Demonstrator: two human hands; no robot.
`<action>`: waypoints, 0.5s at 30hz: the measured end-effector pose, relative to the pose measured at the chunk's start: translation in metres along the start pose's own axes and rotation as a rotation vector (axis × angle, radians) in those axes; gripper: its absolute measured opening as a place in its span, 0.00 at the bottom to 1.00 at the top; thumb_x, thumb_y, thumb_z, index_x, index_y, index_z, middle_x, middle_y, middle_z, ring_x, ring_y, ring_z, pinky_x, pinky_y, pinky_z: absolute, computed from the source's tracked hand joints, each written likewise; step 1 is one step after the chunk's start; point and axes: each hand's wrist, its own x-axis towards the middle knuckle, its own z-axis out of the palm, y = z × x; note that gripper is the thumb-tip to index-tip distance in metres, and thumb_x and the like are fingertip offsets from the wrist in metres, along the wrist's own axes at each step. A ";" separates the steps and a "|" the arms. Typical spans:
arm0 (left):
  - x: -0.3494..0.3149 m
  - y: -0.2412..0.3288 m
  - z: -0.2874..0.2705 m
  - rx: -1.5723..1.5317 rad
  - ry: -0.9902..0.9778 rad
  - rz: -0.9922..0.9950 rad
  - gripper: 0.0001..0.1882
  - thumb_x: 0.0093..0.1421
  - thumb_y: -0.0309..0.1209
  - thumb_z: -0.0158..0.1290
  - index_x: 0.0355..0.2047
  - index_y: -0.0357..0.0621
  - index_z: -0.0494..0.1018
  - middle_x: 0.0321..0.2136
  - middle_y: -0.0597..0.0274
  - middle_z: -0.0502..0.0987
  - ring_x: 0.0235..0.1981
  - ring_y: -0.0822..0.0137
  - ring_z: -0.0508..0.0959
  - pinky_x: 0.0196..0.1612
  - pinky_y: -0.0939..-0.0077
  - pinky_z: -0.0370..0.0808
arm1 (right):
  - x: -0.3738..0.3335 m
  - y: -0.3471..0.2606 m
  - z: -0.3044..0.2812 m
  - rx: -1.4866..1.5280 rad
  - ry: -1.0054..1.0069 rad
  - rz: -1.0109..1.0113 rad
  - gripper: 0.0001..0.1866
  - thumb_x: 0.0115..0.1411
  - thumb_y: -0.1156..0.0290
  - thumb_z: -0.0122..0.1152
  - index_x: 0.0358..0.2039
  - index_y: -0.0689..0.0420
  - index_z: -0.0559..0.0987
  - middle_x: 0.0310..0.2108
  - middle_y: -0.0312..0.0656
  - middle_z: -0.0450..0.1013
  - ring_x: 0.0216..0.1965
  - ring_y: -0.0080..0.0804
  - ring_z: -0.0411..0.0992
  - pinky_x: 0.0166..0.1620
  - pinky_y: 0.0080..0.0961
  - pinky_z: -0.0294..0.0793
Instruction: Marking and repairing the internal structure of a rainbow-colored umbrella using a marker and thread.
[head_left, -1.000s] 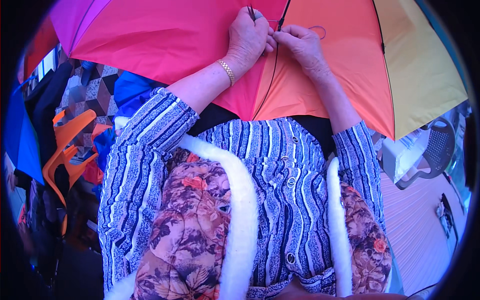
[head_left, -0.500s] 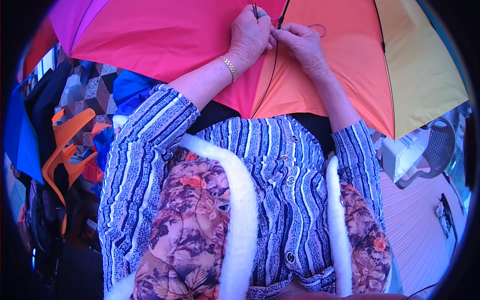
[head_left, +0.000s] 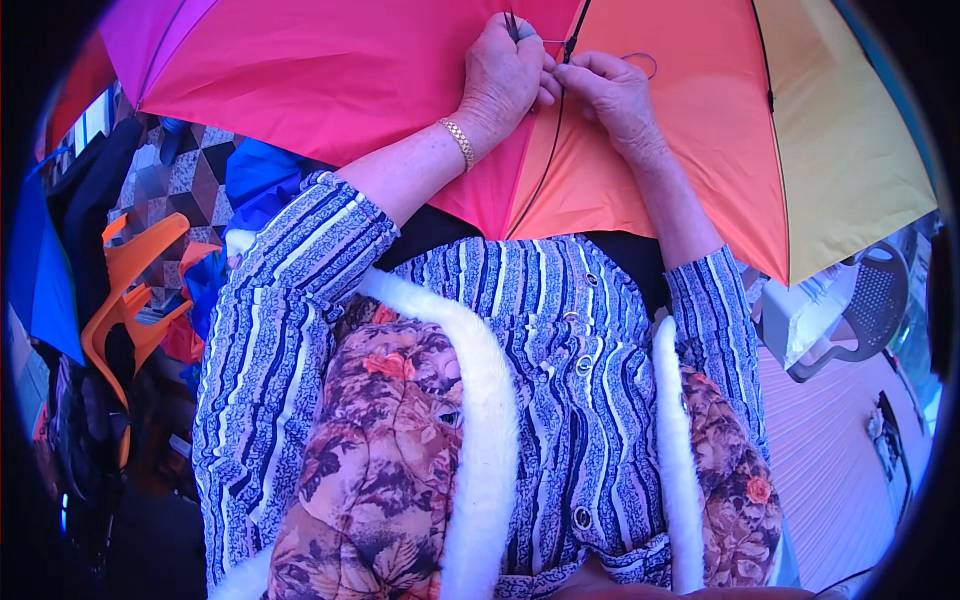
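An open multicoloured umbrella (head_left: 330, 70) spreads in front of me, with pink, orange and yellow panels. My left hand (head_left: 505, 75) is closed around a small dark tool with two thin points (head_left: 512, 26), which stick up past the fingers; the rest of it is hidden. My right hand (head_left: 612, 95) pinches at a joint on the black umbrella rib (head_left: 570, 46), along the pink and orange seam. A fine thread (head_left: 553, 41) crosses by this joint, and a thread loop (head_left: 645, 58) curls beside my right hand. Both hands' fingertips nearly meet at the rib.
An orange plastic chair (head_left: 130, 290) stands at the left, near a blue umbrella (head_left: 45, 290) and blue fabric (head_left: 262, 175). A grey perforated chair (head_left: 875, 300) is at the right beside a white surface (head_left: 800, 315). The patterned floor (head_left: 190, 165) shows at upper left.
The umbrella and both hands sit slightly lower and further right in the picture. Both hands keep their hold at the same rib joint.
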 end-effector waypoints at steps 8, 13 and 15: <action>-0.001 -0.001 0.001 0.027 0.025 -0.024 0.03 0.62 0.25 0.39 0.31 0.39 0.59 0.21 0.55 0.72 0.16 0.68 0.76 0.16 0.77 0.74 | -0.001 0.001 -0.003 -0.014 -0.005 -0.004 0.07 0.53 0.66 0.63 0.28 0.57 0.79 0.18 0.26 0.68 0.18 0.11 0.62 0.20 0.11 0.58; 0.000 -0.002 0.002 0.024 0.008 -0.035 0.03 0.62 0.25 0.39 0.31 0.39 0.60 0.21 0.56 0.72 0.16 0.68 0.76 0.16 0.78 0.74 | -0.001 0.003 -0.004 -0.010 -0.009 -0.006 0.08 0.53 0.66 0.63 0.27 0.57 0.79 0.18 0.27 0.69 0.18 0.11 0.63 0.20 0.11 0.60; 0.000 -0.003 0.002 0.003 0.005 -0.038 0.03 0.62 0.25 0.39 0.31 0.40 0.60 0.21 0.56 0.72 0.16 0.68 0.76 0.16 0.78 0.74 | -0.001 0.002 -0.004 -0.017 -0.005 -0.003 0.08 0.53 0.66 0.63 0.27 0.57 0.79 0.18 0.27 0.69 0.18 0.11 0.63 0.20 0.11 0.60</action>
